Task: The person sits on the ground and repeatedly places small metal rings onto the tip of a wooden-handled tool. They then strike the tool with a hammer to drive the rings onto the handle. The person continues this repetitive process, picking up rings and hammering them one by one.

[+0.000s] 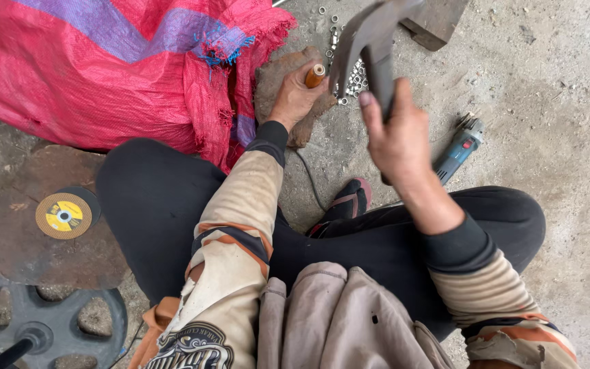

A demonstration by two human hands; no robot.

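My left hand (295,96) rests on a brown stone block (274,78) and grips a small tool with an orange-brown handle (315,75), held upright. My right hand (397,137) is raised above it, closed on the handle of a grey metal hammer (370,34) whose head is lifted near the top of the view. Several small metal nuts (353,78) lie scattered on the ground just beyond the stone, partly hidden behind the hammer.
A large red woven sack (104,61) fills the upper left. A blue angle grinder (459,150) lies on the concrete at right. A yellow cutting disc (64,215) sits on a rusty plate (56,253), with a black wheel (42,324) below. My crossed legs fill the middle.
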